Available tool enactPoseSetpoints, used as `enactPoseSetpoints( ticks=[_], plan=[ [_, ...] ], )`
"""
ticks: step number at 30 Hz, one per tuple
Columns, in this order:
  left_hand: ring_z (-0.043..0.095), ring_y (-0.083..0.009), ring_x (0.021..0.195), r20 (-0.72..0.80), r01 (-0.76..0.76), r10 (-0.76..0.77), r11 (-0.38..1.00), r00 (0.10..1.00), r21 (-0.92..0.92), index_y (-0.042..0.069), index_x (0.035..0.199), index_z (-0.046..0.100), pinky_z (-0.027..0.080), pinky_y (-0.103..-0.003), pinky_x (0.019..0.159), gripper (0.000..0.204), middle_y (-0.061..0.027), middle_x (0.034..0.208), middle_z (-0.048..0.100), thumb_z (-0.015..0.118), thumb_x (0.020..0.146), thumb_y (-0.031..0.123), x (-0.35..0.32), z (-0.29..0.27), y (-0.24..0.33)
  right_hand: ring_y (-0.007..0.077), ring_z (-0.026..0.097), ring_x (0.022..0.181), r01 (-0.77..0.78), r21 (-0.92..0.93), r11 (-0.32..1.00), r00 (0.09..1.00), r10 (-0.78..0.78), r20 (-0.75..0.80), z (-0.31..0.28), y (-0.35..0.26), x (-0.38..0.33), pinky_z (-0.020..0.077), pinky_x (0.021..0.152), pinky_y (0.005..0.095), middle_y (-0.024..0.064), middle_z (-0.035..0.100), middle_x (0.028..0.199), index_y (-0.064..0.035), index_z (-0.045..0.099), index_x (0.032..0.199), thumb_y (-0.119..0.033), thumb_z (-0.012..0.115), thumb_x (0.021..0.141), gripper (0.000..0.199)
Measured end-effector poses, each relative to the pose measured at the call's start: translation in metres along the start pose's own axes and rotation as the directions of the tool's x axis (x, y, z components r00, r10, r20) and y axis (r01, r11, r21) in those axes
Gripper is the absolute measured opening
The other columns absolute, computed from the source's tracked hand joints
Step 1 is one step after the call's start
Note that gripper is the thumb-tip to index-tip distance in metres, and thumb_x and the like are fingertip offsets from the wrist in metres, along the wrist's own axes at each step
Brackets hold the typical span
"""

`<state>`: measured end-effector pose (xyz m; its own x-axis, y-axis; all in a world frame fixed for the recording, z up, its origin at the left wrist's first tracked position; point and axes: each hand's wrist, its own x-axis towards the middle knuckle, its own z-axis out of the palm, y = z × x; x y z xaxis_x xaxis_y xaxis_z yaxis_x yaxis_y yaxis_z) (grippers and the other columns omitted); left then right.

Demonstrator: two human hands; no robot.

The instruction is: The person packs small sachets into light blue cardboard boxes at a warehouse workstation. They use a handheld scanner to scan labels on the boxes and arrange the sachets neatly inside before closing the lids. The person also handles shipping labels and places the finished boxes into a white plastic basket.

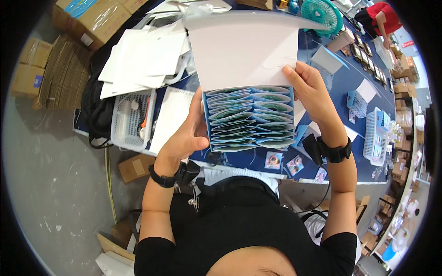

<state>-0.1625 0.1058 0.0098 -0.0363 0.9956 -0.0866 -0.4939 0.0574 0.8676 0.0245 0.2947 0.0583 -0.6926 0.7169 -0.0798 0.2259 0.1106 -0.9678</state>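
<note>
In front of me is an opened blue box (206,120) with a tall white lid (244,55) raised at its far side. Two columns of blue-and-white paper packets (251,118) stand closely packed inside it. My left hand (189,133) grips the box's left side, thumb at the near corner and fingers partly hidden behind it. With thumb and fingers, my right hand (306,85) pinches the lower right edge of the lid, near the box's right wall. The box is held above the blue table.
White card sheets (142,57) lie piled at the far left, beyond a white basket (152,117) holding tools. Small printed cards (273,160) lie near the table's front edge. Other opened boxes (357,105), a white basket (386,138) and a green fan (322,16) are to the right. A person in red (384,18) stands beyond.
</note>
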Motion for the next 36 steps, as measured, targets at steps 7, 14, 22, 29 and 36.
enactPoseSetpoints(
  ticks=[7, 14, 22, 29, 36],
  plan=[
    [0.034, -0.0265, 0.124, -0.254, 0.053, -0.05, 0.999, 0.966, 0.005, 0.006, 0.138, 0.013, 0.029, -0.039, 0.102, 0.098, -0.0162, 0.133, 0.032, 0.076, 0.065, 0.02, -0.081, -0.022, 0.006, 0.0046, 0.049, 0.064, 0.137, 0.081, 0.987, 0.984, -0.126, -0.123, 0.085, -0.018, -0.036, 0.0393, 0.055, 0.0177, 0.0022, 0.056, 0.085, 0.0008, 0.052, 0.098, -0.013, 0.06, 0.086, 0.02],
    [0.035, -0.0267, 0.124, -0.226, 0.026, -0.052, 0.993, 0.973, -0.116, 0.013, 0.137, 0.009, 0.032, -0.039, 0.102, 0.089, -0.0148, 0.131, 0.033, 0.069, 0.071, 0.011, -0.111, -0.044, 0.02, 0.0206, 0.047, 0.067, 0.631, -0.539, 0.558, 0.703, -0.705, 0.093, 0.165, -0.031, -0.107, 0.0384, 0.057, 0.0312, 0.0052, 0.049, 0.08, -0.0061, 0.063, 0.08, -0.002, 0.071, 0.058, 0.023],
    [0.037, -0.0243, 0.121, -0.196, 0.047, -0.061, 0.996, 0.979, -0.076, 0.014, 0.134, 0.012, 0.035, -0.037, 0.099, 0.083, -0.0132, 0.128, 0.034, 0.068, 0.073, 0.009, -0.113, -0.049, 0.018, 0.0179, 0.046, 0.071, 0.587, -0.705, 0.399, 0.684, -0.709, 0.169, 0.194, -0.029, -0.112, 0.0339, 0.063, 0.0297, 0.0015, 0.049, 0.081, -0.0094, 0.06, 0.078, -0.012, 0.062, 0.064, 0.015],
    [0.039, -0.0256, 0.12, -0.162, 0.067, -0.077, 0.995, 0.984, -0.067, 0.014, 0.135, 0.013, 0.043, -0.035, 0.092, 0.083, -0.0145, 0.128, 0.034, 0.069, 0.073, 0.01, -0.104, -0.061, 0.023, 0.019, 0.049, 0.077, 0.51, -0.626, 0.589, 0.794, -0.603, 0.079, 0.174, -0.056, -0.111, 0.0331, 0.067, 0.0311, 0.0009, 0.057, 0.086, -0.01, 0.057, 0.079, -0.004, 0.066, 0.065, 0.018],
    [0.037, -0.0278, 0.123, -0.12, 0.064, -0.073, 0.995, 0.99, -0.076, 0.011, 0.14, 0.011, 0.04, -0.039, 0.096, 0.095, -0.0145, 0.132, 0.034, 0.071, 0.067, 0.015, -0.099, -0.07, 0.034, 0.0168, 0.053, 0.06, 0.605, -0.486, 0.63, 0.747, -0.661, 0.072, 0.143, -0.064, -0.126, 0.0395, 0.054, 0.0252, 0.0097, 0.065, 0.077, -0.0042, 0.054, 0.077, 0.009, 0.062, 0.067, 0.019]
  ],
)
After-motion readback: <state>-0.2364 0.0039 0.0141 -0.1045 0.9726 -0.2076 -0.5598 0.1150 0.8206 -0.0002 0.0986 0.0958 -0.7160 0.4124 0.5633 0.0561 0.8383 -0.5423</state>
